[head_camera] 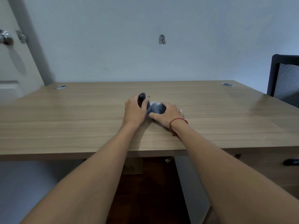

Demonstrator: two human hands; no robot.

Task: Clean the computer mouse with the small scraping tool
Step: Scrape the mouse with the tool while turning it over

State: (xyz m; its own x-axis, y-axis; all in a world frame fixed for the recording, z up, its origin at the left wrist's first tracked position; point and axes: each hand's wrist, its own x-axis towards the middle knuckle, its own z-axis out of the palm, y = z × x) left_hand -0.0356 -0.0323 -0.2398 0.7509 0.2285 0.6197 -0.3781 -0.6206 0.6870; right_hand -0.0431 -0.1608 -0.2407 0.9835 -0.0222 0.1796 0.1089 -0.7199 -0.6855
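Observation:
A grey computer mouse (pixel 156 109) lies on the wooden desk (pixel 80 120), near its middle. My right hand (pixel 168 114) cups the mouse from the right, thumb along its near side and fingers over its far side. My left hand (pixel 135 111) is closed around a small tool with a dark rounded handle (pixel 141 98) that sticks up above the fist. The tool's working end points down toward the mouse's left side and is hidden by my fingers. A red string bracelet circles my right wrist.
Two round cable grommets (pixel 61 86) (pixel 227 84) sit at the desk's far corners. A black mesh chair (pixel 284 78) stands at the right. A door with a metal handle (pixel 5 37) is at the far left. The wall runs just behind the desk.

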